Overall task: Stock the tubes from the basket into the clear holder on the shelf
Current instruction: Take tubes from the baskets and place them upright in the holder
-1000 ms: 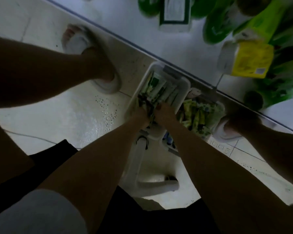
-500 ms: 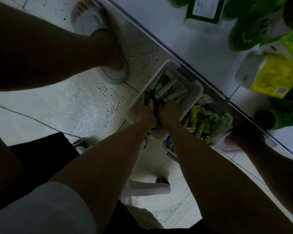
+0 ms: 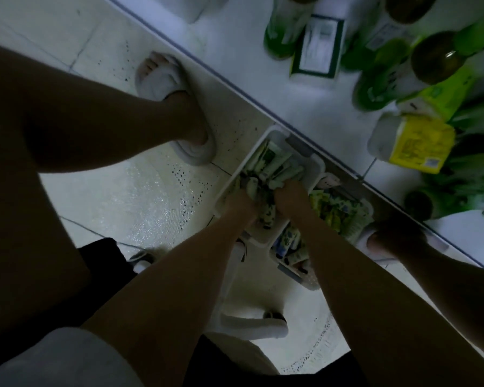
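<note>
A white basket (image 3: 315, 160) stands on the floor against the shelf base, filled with several green and white tubes (image 3: 274, 166). Both my hands reach down into it side by side. My left hand (image 3: 239, 203) and my right hand (image 3: 289, 198) are each curled round a bunch of tubes (image 3: 263, 202) at the basket's near end. The fingertips are buried among the tubes. No clear holder shows in this dim view.
A second basket (image 3: 361, 216) of yellow-green packets sits right of the first. Below it lies a tray of blue-patterned tubes (image 3: 288, 241). My slippered feet (image 3: 162, 79) flank the baskets. The white shelf (image 3: 235, 51) carries green bottles and a yellow pack (image 3: 419, 143).
The view has shifted, sliding the baskets right and down in frame. My hands have stayed in the basket, closing tighter on the tubes.
</note>
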A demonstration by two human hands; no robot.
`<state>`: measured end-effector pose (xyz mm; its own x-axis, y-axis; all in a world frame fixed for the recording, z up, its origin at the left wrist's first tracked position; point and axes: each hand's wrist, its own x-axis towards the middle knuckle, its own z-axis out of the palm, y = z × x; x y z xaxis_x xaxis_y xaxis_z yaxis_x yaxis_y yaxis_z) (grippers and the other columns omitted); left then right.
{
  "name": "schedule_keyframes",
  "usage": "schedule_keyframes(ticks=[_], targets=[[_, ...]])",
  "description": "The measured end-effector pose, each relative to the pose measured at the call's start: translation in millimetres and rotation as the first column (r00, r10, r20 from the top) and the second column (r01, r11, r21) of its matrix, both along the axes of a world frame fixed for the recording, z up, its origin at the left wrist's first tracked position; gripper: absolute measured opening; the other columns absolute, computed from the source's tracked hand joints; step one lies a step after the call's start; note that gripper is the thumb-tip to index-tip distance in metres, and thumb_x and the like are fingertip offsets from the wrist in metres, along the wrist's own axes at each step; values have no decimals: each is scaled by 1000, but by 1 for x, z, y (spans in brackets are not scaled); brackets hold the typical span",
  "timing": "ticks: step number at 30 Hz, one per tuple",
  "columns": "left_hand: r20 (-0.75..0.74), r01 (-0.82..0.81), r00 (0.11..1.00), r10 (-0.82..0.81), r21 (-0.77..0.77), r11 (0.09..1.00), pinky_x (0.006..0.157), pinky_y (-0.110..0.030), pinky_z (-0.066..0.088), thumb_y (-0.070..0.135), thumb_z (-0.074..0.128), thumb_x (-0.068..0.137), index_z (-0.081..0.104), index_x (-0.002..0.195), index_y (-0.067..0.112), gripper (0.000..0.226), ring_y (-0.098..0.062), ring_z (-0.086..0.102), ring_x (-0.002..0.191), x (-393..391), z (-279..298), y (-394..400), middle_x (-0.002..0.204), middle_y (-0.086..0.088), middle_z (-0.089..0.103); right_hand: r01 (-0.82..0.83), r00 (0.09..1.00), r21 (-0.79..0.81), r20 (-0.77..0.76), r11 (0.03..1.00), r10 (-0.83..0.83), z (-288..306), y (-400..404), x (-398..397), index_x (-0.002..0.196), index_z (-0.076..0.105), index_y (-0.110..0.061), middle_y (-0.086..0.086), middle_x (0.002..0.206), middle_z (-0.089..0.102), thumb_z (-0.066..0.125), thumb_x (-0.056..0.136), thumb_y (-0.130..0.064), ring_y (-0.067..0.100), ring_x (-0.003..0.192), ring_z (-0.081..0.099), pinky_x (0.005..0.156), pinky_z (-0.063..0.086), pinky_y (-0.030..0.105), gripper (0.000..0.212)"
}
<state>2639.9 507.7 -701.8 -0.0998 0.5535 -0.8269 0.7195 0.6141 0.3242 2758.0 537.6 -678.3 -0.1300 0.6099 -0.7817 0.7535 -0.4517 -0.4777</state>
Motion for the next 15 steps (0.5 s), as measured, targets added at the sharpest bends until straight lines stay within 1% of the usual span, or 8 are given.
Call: schedule_keyframes(ticks=[1, 2, 3, 4, 5, 8, 11, 15], targets=[[33, 1, 999, -1, 8, 1000, 82, -29, 45, 26, 55, 95, 55, 122, 6, 33, -27, 58, 105, -5, 9, 4, 118, -13, 60, 45, 999, 30, -1, 999, -45, 15, 2, 5, 54, 42, -14, 14, 51, 48, 75, 71, 12, 20, 47, 48, 48, 38, 24, 45], [65, 6, 998, -8, 43, 999, 79, -30, 48, 23, 55, 95, 57, 119, 4, 31, -27, 59, 98, -9, 20, 9, 113, -14, 62, 102, 995, 40, -3, 994, -102, 18, 3, 12, 59, 39, -15, 9, 55, 42, 65, 85, 5, 18, 49, 40, 56, 38, 26, 42], [94, 8, 995, -15, 78, 997, 71, -29, 49, 21, 54, 95, 59, 115, 3, 27, -26, 59, 90, -13, 33, 14, 106, -15, 62, 264, 965, -59, 22, 963, -263, 34, 6, 15, 69, 44, -14, 5, 63, 43, 53, 96, -5, 14, 54, 38, 63, 38, 27, 29], [117, 14, 993, -28, 116, 993, 65, -26, 47, 19, 54, 96, 61, 112, 3, 24, -24, 58, 85, -16, 47, 21, 100, -14, 62, 254, 961, 80, 89, 964, -261, 40, 9, 26, 82, 51, -11, 7, 69, 47, 46, 99, -12, 14, 56, 41, 63, 41, 27, 18], [128, 23, 991, -45, 163, 986, 62, -23, 45, 16, 54, 95, 61, 110, 5, 20, -23, 58, 85, -19, 63, 28, 98, -12, 60, 343, 935, 24, 81, 939, -344, 61, 12, 32, 92, 54, -8, 12, 75, 52, 45, 100, -15, 17, 58, 46, 57, 43, 24, 14], [145, 38, 986, -83, 286, 957, 70, -29, 50, 13, 61, 90, 65, 106, 5, 18, -23, 62, 90, -25, 118, 47, 98, -10, 63, 359, 933, 53, 2, 932, -359, 108, 18, 47, 95, 54, -11, 13, 81, 57, 47, 100, -18, 23, 64, 57, 54, 49, 27, 11], [155, 34, 981, -118, 460, 887, 73, -29, 48, 17, 72, 84, 65, 94, 7, 15, -25, 63, 88, -28, 179, 62, 94, -12, 67, 427, 898, 69, -146, 902, -414, 165, 17, 58, 84, 46, -17, 4, 66, 38, 48, 101, -20, 20, 51, 41, 48, 37, 27, 17], [432, -162, 893, -126, 569, 807, 71, -25, 45, 22, 84, 74, 66, 87, 11, 25, -12, 58, 78, -34, 268, 73, 83, -2, 62, 379, 913, 175, -232, 909, -336, 246, 10, 65, 110, 54, -18, 5, 98, 56, 53, 98, -33, 19, 76, 57, 58, 53, 30, 19]])
